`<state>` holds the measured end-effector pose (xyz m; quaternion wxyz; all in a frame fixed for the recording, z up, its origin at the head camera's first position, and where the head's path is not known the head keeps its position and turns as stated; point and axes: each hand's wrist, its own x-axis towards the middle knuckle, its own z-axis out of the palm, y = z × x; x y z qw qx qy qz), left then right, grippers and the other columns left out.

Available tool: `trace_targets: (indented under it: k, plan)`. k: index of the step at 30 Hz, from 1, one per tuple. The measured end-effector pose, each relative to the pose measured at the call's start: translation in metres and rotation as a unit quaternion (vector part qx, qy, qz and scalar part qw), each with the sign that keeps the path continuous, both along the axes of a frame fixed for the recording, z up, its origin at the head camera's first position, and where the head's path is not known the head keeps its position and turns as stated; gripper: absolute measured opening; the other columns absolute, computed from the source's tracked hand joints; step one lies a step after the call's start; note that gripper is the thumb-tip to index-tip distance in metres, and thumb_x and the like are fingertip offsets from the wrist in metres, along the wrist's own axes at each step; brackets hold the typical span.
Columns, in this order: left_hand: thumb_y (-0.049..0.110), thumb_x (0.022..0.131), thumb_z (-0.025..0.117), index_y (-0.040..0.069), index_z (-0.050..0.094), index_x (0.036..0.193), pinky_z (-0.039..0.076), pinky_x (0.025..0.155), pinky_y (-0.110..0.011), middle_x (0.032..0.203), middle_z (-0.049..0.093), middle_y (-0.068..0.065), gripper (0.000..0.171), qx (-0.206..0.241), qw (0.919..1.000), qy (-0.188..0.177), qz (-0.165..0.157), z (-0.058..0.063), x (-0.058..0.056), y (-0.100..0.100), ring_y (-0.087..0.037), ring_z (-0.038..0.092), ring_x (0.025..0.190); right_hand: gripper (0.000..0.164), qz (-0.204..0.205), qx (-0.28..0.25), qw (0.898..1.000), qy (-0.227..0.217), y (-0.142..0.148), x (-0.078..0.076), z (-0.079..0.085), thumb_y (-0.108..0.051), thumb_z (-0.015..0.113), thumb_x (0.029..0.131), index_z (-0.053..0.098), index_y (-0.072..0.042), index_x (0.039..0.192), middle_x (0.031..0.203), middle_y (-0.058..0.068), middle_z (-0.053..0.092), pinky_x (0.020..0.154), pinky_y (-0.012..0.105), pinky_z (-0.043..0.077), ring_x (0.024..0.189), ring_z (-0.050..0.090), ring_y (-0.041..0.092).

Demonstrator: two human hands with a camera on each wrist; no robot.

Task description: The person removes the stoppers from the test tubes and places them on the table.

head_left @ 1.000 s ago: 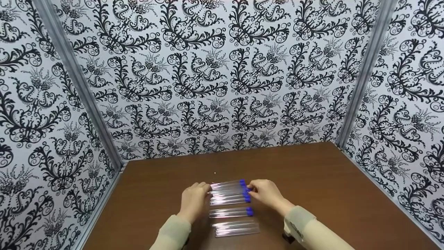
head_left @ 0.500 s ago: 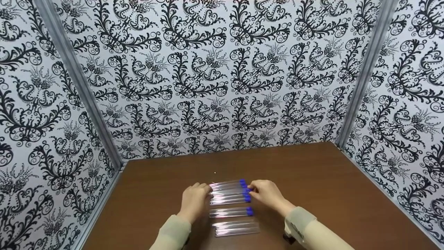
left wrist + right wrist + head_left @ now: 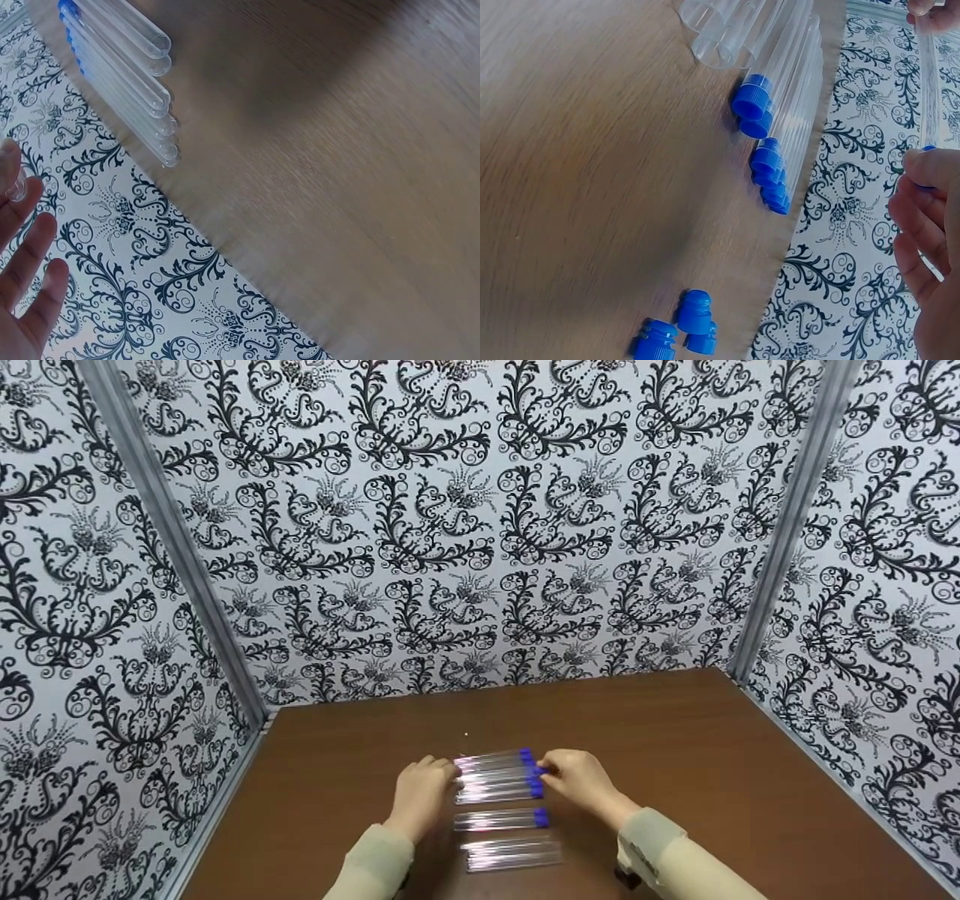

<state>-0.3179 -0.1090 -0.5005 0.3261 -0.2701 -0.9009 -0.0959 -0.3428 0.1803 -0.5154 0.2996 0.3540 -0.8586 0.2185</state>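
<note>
Between the hands, raised over the table, is a clear test tube (image 3: 928,82) with a blue cap (image 3: 925,177). My left hand (image 3: 424,793) pinches its rounded end; in the left wrist view the thumb and index finger meet on that tip while the other fingers extend. At the opposite end, my right hand (image 3: 581,780) grips the cap between thumb and fingers. Several blue-capped test tubes (image 3: 799,105) lie side by side below, with two more capped tubes (image 3: 495,820) nearer me. Closest to me are uncapped test tubes (image 3: 512,855), their mouths facing right.
Three loose blue caps (image 3: 694,312) stand on the brown wooden table (image 3: 360,735), seen in the right wrist view. Patterned black-and-white walls (image 3: 480,532) enclose the table at the back and sides, joined by grey metal posts (image 3: 784,510).
</note>
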Motion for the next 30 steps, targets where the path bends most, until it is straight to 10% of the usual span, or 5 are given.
trace_targets:
  k: [17,30]
  plan:
    - [0.013,0.079,0.076,0.02,0.071,0.081,0.052,0.066,-0.04,0.08,0.067,0.007,0.008,-0.03,0.9991,-0.029,0.006,-0.0017,-0.0031,-0.0019,-0.018,0.058,0.074,0.021,0.042,-0.015,0.999,-0.002,-0.0005,0.0005,-0.0028,0.009,0.078,0.071,0.068,-0.002,0.086,0.083,0.006,0.069,0.067,0.027,0.055,0.075,0.066,0.02]
    - [0.013,0.079,0.076,0.021,0.069,0.076,0.05,0.064,-0.036,0.08,0.067,0.009,0.011,-0.033,0.9978,-0.057,-0.005,0.001,0.0003,-0.0028,-0.017,0.059,0.074,0.028,0.056,-0.014,0.994,0.093,0.0002,-0.0031,-0.0087,0.009,0.083,0.063,0.068,-0.004,0.083,0.08,0.003,0.069,0.067,0.027,0.053,0.073,0.066,0.018]
